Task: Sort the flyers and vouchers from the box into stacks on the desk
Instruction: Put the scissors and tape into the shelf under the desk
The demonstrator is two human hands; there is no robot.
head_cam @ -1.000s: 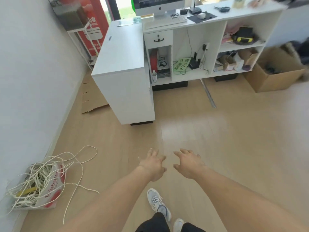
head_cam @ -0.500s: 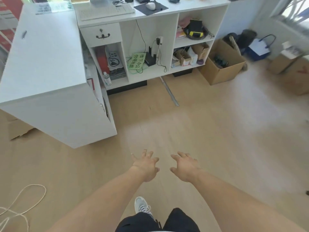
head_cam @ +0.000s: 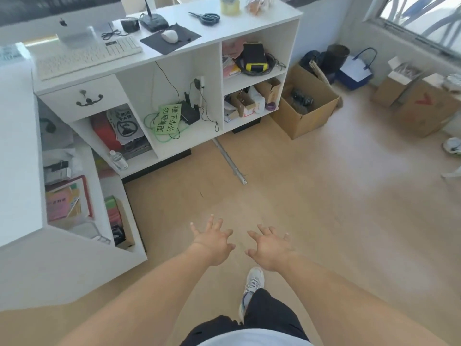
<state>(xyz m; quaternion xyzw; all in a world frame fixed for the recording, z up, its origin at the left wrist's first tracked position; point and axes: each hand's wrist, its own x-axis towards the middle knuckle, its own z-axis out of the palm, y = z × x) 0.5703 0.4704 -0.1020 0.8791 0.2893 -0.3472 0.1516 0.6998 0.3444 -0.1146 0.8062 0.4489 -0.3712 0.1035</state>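
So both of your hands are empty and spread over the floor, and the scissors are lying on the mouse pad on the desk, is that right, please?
Not quite. The head view shows the scissors lying on the bare white desk top, to the right of the mouse pad, beside the tape roll; only the mouse sits on the pad. The rest holds: left hand and right hand are empty, spread over the floor.

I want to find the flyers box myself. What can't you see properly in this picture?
- Open cardboard box, head view: dark contents too small to identify; no flyers visible.
- Boxes at the right edge: cut off by the frame.
- Monitor: top cropped.
- Pink papers on the left shelf: print blurred.
- Left hand, right hand: empty.
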